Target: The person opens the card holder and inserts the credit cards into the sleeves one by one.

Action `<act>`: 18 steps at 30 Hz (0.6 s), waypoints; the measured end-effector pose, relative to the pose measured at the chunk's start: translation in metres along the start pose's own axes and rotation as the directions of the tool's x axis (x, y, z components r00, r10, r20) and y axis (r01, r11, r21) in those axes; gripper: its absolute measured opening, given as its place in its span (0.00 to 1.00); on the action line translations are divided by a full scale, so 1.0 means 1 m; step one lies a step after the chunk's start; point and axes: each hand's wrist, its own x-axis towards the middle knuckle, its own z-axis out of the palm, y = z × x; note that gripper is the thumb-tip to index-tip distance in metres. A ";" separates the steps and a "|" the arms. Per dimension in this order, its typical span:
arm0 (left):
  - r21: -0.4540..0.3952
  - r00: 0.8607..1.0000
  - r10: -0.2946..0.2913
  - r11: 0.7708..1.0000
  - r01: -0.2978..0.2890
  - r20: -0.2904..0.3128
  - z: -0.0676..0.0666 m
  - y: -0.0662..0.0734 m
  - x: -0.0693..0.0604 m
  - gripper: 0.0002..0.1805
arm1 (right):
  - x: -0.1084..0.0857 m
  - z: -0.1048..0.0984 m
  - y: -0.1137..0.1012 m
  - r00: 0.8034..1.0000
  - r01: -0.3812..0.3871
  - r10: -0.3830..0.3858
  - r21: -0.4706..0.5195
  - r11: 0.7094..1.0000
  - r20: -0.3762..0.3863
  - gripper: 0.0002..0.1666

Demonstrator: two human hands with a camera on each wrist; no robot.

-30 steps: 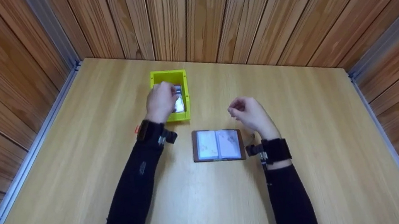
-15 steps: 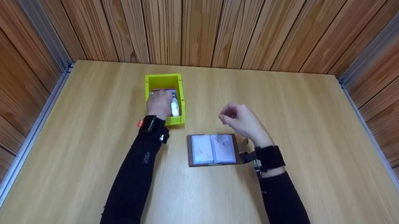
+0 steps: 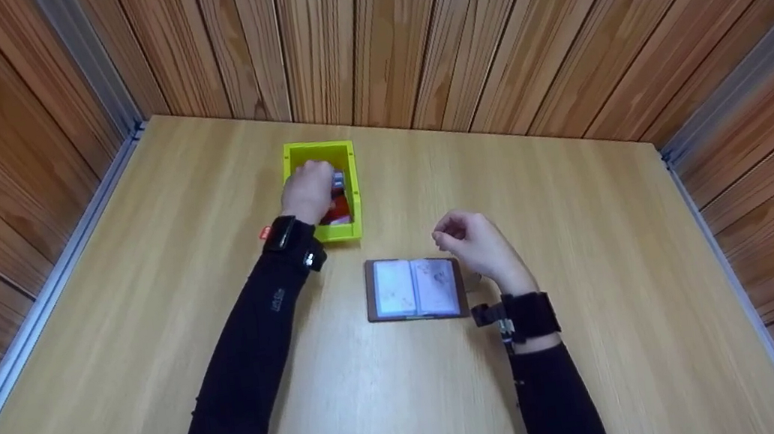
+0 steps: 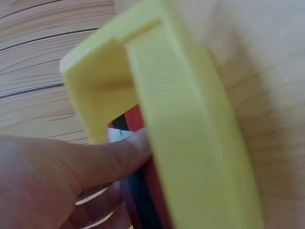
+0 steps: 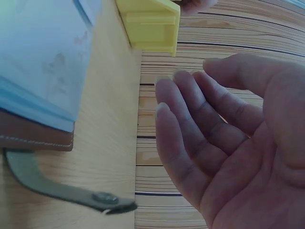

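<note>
- Left hand has come up a touch since half a second ago, and I see red in the bin where there was white. Got something?

- From my chair, I think so. Left wrist feed has the thumb bent over a card, fingers curled on the far side, white corner poking out. Reads as a pinch to me, but the hand hides most of the card. It's down between the bin walls, upper middle of the head view.

- And the red card?

- Right behind it. That's my worry, it could get dragged along. I'd rub the thumb sideways to check it's only one, then lift straight up so the edge doesn't snag the rim.

- Right hand?

- Nothing in it, fingers loosely bent, just up and right of the book, which lies unfolded a bit below centre. Good spot to steady a page from imo. I'd just mind the strap, lower left on the right wrist feed, easy to catch.
</note>
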 end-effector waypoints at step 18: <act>-0.231 0.999 -0.032 0.972 0.035 0.015 -0.025 -0.006 -0.014 0.11 | -0.005 -0.003 0.012 1.000 0.005 -0.005 0.046 0.999 0.000 0.13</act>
